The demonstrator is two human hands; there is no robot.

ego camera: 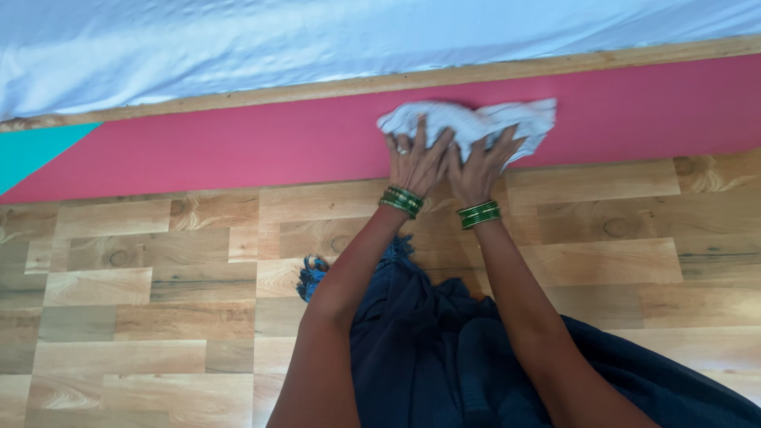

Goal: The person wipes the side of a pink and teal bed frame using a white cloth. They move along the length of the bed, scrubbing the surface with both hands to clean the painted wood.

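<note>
- nearest the camera, a dark navy garment (476, 357) spread over the lower middle of the view, its folds lying on the wood-pattern floor (143, 301).
- a small blue tassel (311, 273) of the garment's edge lay on the floor just beside the left forearm.
- both bare arms reached forward from the garment, close together, towards the side of the bed.
- each wrist carried a stack of green bangles (401, 200), the left stack a little farther forward than the right.
- the left hand (416, 158) lay flat with its fingers spread, pressed onto a white cloth (476, 120); a ring showed on one finger.
- the right hand (481, 165) sat just beside the left, thumbs nearly touching, its fingers also spread and pressed onto the same cloth.
- the cloth was crumpled under both hands and held against the pink side panel (238, 143) of the bed, just above where the panel met the floor.
- a teal triangle (32, 150) marked the panel's far left end.
- above the panel ran a bare wooden rail (317, 87).
- farthest off, a pale blue sheet (277, 40) covered the top of the bed.
</note>
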